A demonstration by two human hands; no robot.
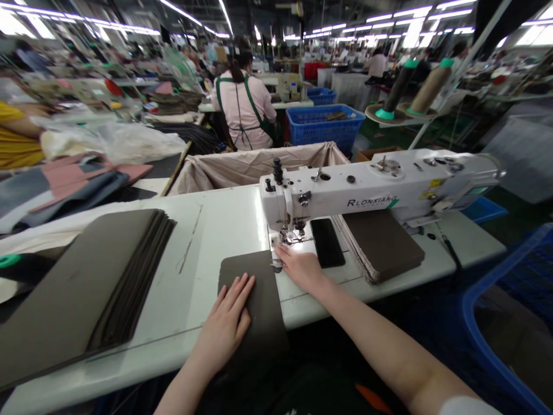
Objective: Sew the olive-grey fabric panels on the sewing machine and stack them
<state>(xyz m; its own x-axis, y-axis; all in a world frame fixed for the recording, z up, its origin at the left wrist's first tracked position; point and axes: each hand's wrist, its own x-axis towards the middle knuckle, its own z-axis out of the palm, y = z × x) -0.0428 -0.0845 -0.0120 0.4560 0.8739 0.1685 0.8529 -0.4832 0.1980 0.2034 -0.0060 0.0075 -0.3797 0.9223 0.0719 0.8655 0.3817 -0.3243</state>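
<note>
My left hand (228,316) lies flat with its fingers stretched out on a dark grey-brown fabric panel (264,300), which hangs over the table's front edge. Just below the needle area (290,230) of a white sewing machine (328,193), my right hand (301,270) has its fingers pressed together by the panel's right edge. What lies under those fingertips is hidden. A black phone (327,243) rests on the table right of the needle. Farther right, a stack of brown panels (382,242) sits partly beneath the machine arm.
A tall pile of dark panels (116,276) covers the left of the white table (201,242). Behind the table hangs a beige cloth bin (254,167). A blue crate (484,288) stands at right. Thread cones (400,89) are on a stand, and a seated co-worker (244,106) faces away.
</note>
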